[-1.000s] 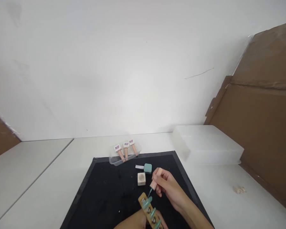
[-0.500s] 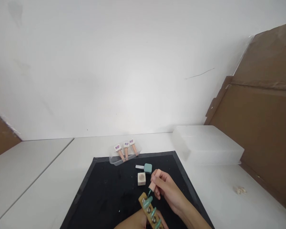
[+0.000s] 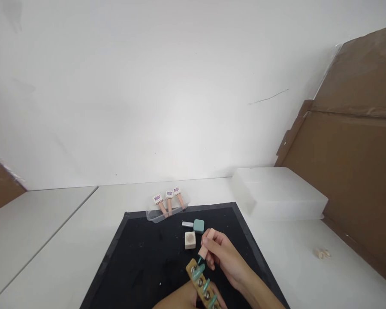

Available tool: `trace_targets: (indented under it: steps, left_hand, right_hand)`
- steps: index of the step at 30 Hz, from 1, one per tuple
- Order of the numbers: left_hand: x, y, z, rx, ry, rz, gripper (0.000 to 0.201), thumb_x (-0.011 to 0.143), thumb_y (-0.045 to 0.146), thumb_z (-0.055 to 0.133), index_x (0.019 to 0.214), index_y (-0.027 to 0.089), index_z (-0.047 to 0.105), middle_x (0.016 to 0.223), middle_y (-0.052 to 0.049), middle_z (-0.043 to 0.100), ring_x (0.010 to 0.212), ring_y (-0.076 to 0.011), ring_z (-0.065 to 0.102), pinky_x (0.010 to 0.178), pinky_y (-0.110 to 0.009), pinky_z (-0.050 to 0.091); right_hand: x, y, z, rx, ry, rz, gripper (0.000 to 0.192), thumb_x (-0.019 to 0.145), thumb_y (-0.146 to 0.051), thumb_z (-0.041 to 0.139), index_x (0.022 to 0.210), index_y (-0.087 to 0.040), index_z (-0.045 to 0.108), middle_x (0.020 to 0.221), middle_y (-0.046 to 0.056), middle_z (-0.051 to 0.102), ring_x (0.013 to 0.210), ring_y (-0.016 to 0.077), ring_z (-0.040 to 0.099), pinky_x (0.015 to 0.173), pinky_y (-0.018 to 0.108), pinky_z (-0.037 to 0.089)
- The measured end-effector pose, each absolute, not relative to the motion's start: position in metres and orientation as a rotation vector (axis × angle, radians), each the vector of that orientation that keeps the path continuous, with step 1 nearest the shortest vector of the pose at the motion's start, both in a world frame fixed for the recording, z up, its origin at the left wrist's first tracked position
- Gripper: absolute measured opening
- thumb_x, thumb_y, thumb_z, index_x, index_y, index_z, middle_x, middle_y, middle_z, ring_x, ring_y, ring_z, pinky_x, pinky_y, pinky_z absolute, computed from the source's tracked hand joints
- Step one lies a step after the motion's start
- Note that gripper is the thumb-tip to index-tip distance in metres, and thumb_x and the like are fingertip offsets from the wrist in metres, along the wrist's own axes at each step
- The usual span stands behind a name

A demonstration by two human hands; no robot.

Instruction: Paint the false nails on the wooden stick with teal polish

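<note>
Black mat (image 3: 138,266) (right hand (image 3: 227,257) gripping brush (image 3: 206,244))

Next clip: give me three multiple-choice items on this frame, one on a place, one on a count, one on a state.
1. Where is the clear tray?
A. at the black mat's far edge
B. on the white box
C. in the left hand

2. How many pink-handled bottles lie in it?
A. one
B. three
C. five

3. What does the right hand hold?
A. nothing
B. a polish brush
C. scissors

Answers:
1 A, it straddles the mat's far border.
2 B, three labelled caps show.
3 B, fingers pinch its pink handle above the wooden nail holder.
</note>
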State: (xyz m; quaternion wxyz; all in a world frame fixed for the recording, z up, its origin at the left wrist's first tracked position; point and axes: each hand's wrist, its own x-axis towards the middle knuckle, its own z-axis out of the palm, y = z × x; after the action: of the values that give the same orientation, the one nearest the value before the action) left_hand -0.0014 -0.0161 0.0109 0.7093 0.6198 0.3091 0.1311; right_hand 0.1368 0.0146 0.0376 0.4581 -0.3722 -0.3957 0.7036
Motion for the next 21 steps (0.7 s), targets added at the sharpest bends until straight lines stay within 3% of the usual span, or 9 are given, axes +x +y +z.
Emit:
trace_targets:
  steps: [21]
  left_hand:
    - [-0.0033, -0.0162, 0.009, 1.34, 0.697, 0.279, 0.026, 0.063, 0.039, 0.066, 0.085, 0.024, 0.065, 0.082, 0.001, 0.061, 0.078, -0.018, 0.053, 0.074, -0.03, 0.039]
  right_hand:
    - [0.1419, 0.0193, 0.0385, -0.971, -0.965, 1.712, 0.034, 0.069, -0.042, 0.067, 0.059, -0.016, 0.047, 0.044, -0.006, 0.047, 0.035, 0.0049, 0.035, 0.037, 0.018, 0.027]
